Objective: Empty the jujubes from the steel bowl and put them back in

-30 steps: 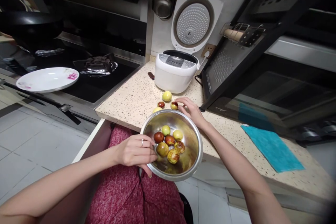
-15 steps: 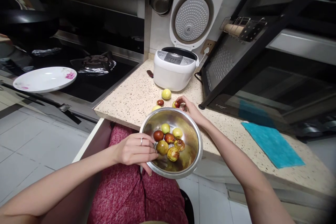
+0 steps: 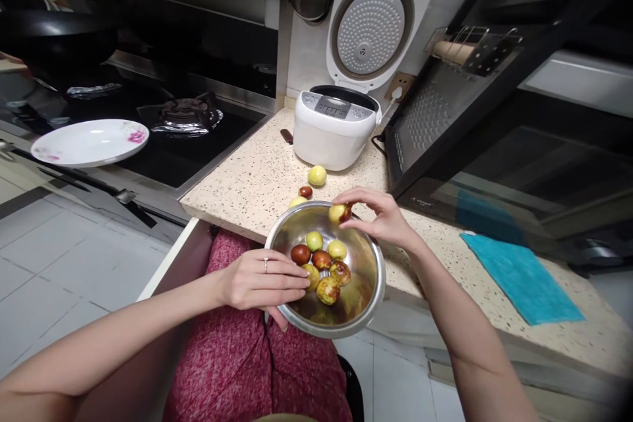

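A steel bowl [image 3: 363, 277] sits over my lap at the counter's edge, with several green, yellow and red-brown jujubes [image 3: 328, 291] inside. My left hand [image 3: 262, 280] grips its left rim, thumb outside and fingers reaching over into the bowl. Between the thumb and fingers of my right hand [image 3: 378, 214] is a yellow-and-brown jujube [image 3: 338, 213], held just over the bowl's far rim. Behind the bowl on the counter lie a yellow-green jujube [image 3: 317, 176], a small red one [image 3: 305, 192] and another pale one [image 3: 297, 202], partly hidden by the rim.
A white rice cooker [image 3: 333, 135] with its lid raised stands at the back of the speckled counter [image 3: 237, 178]. To the right are a black oven [image 3: 494, 151] and a blue cloth [image 3: 521, 277]. A flowered plate [image 3: 91, 143] is by the stove at left. Below is an open drawer [image 3: 173, 260].
My right hand has lifted a jujube off the counter and brought it over the bowl's far rim. My left hand stays on the bowl, fingers slightly further in. The view has shifted a little.
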### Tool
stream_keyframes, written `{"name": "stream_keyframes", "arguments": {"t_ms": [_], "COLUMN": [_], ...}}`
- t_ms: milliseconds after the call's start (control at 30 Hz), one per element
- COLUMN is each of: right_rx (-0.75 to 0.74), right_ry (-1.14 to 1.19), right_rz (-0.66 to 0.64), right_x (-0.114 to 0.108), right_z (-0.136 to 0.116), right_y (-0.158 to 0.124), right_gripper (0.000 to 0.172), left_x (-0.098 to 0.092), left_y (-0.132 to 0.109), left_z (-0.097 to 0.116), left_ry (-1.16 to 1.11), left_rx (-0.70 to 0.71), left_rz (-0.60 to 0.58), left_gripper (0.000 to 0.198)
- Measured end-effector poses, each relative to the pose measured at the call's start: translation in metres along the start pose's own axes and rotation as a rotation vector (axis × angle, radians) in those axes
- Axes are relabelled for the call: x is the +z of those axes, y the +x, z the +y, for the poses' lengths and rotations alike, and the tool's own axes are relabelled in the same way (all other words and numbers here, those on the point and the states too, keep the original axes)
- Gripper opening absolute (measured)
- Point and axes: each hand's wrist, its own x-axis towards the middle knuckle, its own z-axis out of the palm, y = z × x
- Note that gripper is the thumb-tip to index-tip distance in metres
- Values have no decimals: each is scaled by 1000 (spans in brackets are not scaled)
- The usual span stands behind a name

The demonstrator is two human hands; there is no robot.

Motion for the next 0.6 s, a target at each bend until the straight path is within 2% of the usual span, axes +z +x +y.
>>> {"name": "stream_keyframes", "arguments": {"t_ms": [100,233,400,600], "right_rx": [-28,-25,-21,-24], "right_ry": [-8,-69,-138,-117], "right_rz": [-193,-338,-390,-394], "right_x": [4,7,6,6], "right_z": [-10,-12,-13,-10], "right_y": [-1,-1,-1,-2], "right_gripper": [31,25,26,29], "left_x": [1,1,1,1], "left_y": [0,-2,-2,1], "left_z": [0,-2,-5,-5], "left_ry": [-2,-13,-52,-43], "left_rx": [-13,-28,-61,-60], "left_rz": [-4,-18,-18,-5], "left_gripper": [25,25,26,21]}}
